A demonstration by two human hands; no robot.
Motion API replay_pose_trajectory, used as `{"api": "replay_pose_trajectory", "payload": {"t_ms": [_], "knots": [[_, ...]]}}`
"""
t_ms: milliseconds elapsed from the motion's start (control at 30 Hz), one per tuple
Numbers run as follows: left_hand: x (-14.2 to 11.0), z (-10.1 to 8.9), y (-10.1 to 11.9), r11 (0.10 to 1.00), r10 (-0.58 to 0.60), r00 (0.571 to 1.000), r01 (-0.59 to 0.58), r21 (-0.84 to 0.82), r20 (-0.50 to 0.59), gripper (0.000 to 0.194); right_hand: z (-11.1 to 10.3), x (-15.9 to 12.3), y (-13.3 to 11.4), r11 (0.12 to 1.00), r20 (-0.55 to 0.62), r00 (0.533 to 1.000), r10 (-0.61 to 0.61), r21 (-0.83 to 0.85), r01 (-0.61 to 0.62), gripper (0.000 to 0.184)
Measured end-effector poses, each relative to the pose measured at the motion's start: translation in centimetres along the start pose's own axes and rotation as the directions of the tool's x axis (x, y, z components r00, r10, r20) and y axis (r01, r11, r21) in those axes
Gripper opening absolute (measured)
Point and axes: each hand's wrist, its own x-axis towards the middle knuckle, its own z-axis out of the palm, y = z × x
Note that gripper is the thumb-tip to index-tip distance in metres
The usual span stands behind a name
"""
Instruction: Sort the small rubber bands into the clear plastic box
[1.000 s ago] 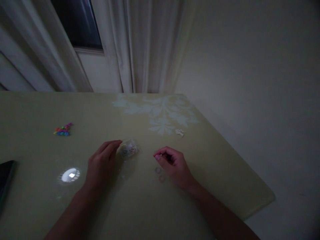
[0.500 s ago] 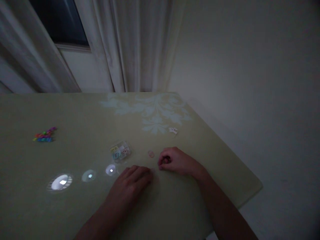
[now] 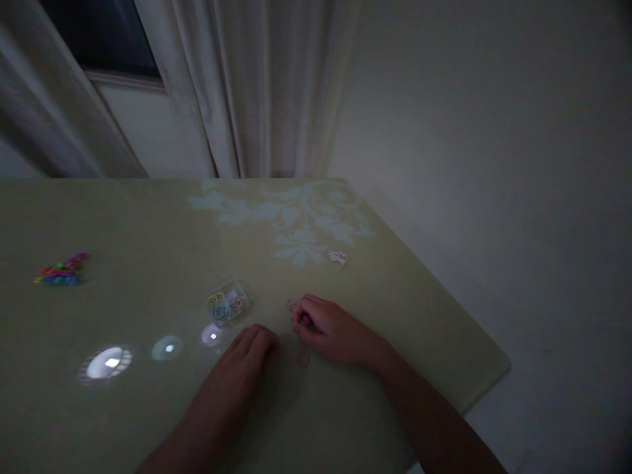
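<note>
My right hand is closed in a pinch low over the table; what its fingertips hold, if anything, is too small to make out. A small pinkish band lies right at those fingertips, partly covered by them. Below that hand, a thin pink rubber band rests as a ring on the tabletop. My left hand lies palm down on the table, fingers loosely bent and nothing visible in it. Just beyond it stands a clear divided box with yellow, blue and pink bands inside.
A white tag-like piece lies farther back on the table. To the left is a pile of bright multicoloured small pieces. Curtains hang behind the table, and a wall runs along its right edge.
My right hand has moved left to the small band and its fingers have closed further. My left hand has drawn back leftward. A pink ring now shows below the right hand.
</note>
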Motion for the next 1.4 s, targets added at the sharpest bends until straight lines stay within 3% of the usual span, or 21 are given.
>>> {"api": "replay_pose_trajectory", "payload": {"t_ms": [100, 233, 433, 633, 700, 800, 933, 1133, 1300, 1400], "knots": [[0.3, -0.6, 0.1, 0.97, -0.167, 0.985, 0.155, -0.188, -0.049, 0.015, 0.6, 0.1, -0.2, 0.987, 0.019, 0.999, -0.028, 0.16, 0.024, 0.002], [0.7, -1.3, 0.5, 0.922, -0.189, 0.972, 0.127, -0.366, -0.138, 0.017, 1.3, 0.1, -0.3, 0.955, 0.034, 0.999, -0.003, 0.296, -0.007, 0.008], [0.6, -1.9, 0.7, 0.906, -0.232, 0.953, 0.139, -0.4, -0.194, 0.018, 2.2, 0.2, -0.3, 0.939, -0.077, 0.996, 0.037, 0.344, -0.008, 0.017], [0.7, -2.0, 0.8, 0.894, -0.284, 0.938, 0.184, -0.408, -0.199, 0.018, 3.0, 0.5, -0.7, 0.893, -0.074, 0.995, 0.073, 0.45, -0.032, 0.022], [0.9, -2.1, 1.0, 0.873, -0.332, 0.925, 0.228, -0.431, -0.184, 0.016, 2.9, 0.8, 0.0, 0.928, -0.189, 0.977, 0.095, 0.373, -0.018, 0.018], [1.0, -2.2, 1.2, 0.844, -0.39, 0.902, 0.271, -0.463, -0.184, 0.017, 2.6, 1.3, 1.3, 0.994, -0.332, 0.941, 0.069, 0.103, -0.036, 0.01], [0.8, -2.0, 1.0, 0.865, -0.365, 0.91, 0.253, -0.434, -0.196, 0.019, 2.3, 1.6, 2.4, 0.986, -0.294, 0.955, 0.035, -0.143, -0.081, 0.009], [1.0, -2.1, 0.7, 0.909, -0.245, 0.927, 0.118, -0.399, -0.284, 0.015, 2.5, 1.6, 1.8, 0.966, -0.243, 0.969, 0.038, -0.24, -0.098, 0.006], [1.2, -2.1, 0.5, 0.915, -0.209, 0.919, 0.062, -0.399, -0.336, 0.015, 2.2, 1.6, 1.5, 1.0, -0.386, 0.922, 0.008, 0.024, 0.001, 0.006], [1.1, -1.9, 0.3, 0.897, -0.218, 0.919, 0.056, -0.438, -0.33, 0.02, 2.5, 1.3, 0.7, 0.959, -0.343, 0.939, 0.038, 0.276, 0.062, 0.011]]}}
